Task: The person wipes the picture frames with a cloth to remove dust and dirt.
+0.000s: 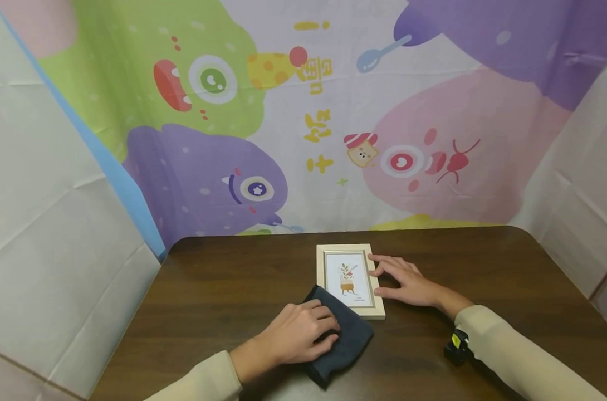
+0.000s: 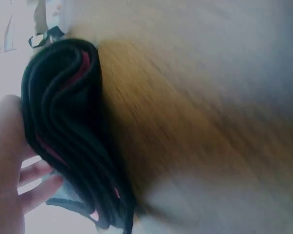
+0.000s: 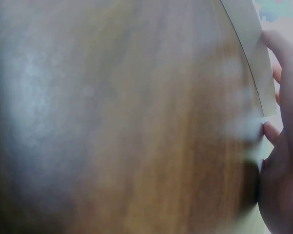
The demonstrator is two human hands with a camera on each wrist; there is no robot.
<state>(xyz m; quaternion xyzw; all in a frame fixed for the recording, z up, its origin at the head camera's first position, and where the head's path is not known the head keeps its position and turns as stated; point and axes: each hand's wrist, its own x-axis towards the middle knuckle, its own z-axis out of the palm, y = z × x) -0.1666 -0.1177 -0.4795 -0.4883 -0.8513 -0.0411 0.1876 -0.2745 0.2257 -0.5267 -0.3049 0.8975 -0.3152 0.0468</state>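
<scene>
A light wooden picture frame (image 1: 376,305) lies face up on the table, showing a print of a potted plant. My right hand (image 1: 406,283) rests at its right side, fingertips and thumb touching that edge; the right wrist view shows the same fingers beside the frame's pale side (image 3: 256,63). Over the frame's lower left corner lies a dark folded cloth (image 1: 353,334). On top of it is my left hand (image 1: 300,331), its bent fingers gripping the cloth. Pink shows between the layers of the cloth (image 2: 73,117) in the left wrist view.
The dark brown wooden table (image 1: 223,284) has rounded far corners. Behind it hangs a curtain (image 1: 323,195) printed with cartoon monsters, and white panels (image 1: 58,223) flank both sides. A small black device (image 1: 455,348) sits at the right wrist.
</scene>
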